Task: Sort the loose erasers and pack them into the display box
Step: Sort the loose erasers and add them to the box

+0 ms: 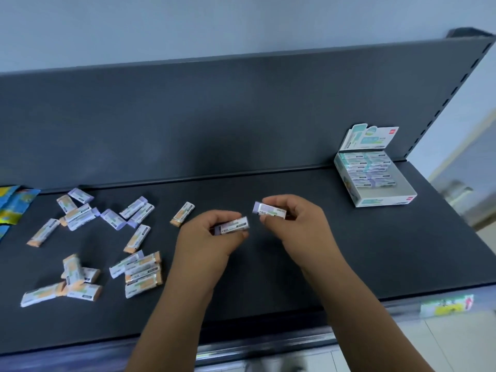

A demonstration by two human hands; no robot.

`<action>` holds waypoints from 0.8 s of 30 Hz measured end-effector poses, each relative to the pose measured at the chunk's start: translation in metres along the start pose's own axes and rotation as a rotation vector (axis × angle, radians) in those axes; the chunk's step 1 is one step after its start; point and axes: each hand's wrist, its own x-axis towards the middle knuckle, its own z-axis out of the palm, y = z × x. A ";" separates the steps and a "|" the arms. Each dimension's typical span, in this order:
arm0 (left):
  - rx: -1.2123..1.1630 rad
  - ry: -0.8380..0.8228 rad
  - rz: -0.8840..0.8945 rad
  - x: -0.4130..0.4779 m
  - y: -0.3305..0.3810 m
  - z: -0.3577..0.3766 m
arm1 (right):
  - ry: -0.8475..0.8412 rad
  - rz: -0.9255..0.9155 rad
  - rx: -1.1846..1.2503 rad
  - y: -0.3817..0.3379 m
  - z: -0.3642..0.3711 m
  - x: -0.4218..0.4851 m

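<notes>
My left hand [208, 242] pinches a purple-ended eraser [234, 225] in a white wrapper, just above the dark shelf. A little to its right, my right hand [295, 224] pinches a second purple eraser [268, 209]. The two erasers are close together but apart. The display box [383, 198] stands at the back right with its lid flap up, and rows of wrapped erasers fill its rear part. Several loose erasers [134, 238], with orange or purple ends, lie scattered and piled on the left half of the shelf. One orange eraser [182, 214] lies alone just left of my left hand.
The dark shelf [349, 264] has an upright back panel [241, 116] and a front lip with a price label [445, 306]. Blue and yellow packets [13, 208] lie at the far left edge. The shelf ends just right of the box.
</notes>
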 end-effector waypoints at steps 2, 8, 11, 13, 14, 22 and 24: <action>-0.002 0.002 0.014 0.005 0.003 0.005 | -0.001 -0.012 -0.011 0.001 -0.003 0.003; -0.036 -0.108 0.019 0.012 0.020 0.026 | 0.020 -0.052 -0.017 0.003 -0.030 0.017; -0.048 -0.156 0.030 0.017 0.029 0.046 | 0.071 -0.075 0.027 0.006 -0.047 0.027; -0.032 -0.182 0.041 0.018 0.035 0.064 | 0.088 -0.082 0.030 0.010 -0.064 0.034; -0.018 -0.187 0.038 0.017 0.038 0.074 | 0.092 -0.082 0.025 0.011 -0.074 0.037; 0.013 -0.203 -0.033 0.025 0.055 0.151 | 0.075 -0.191 -0.151 0.011 -0.153 0.071; 0.049 -0.184 -0.027 0.027 0.058 0.167 | 0.080 -0.167 -0.147 0.014 -0.171 0.079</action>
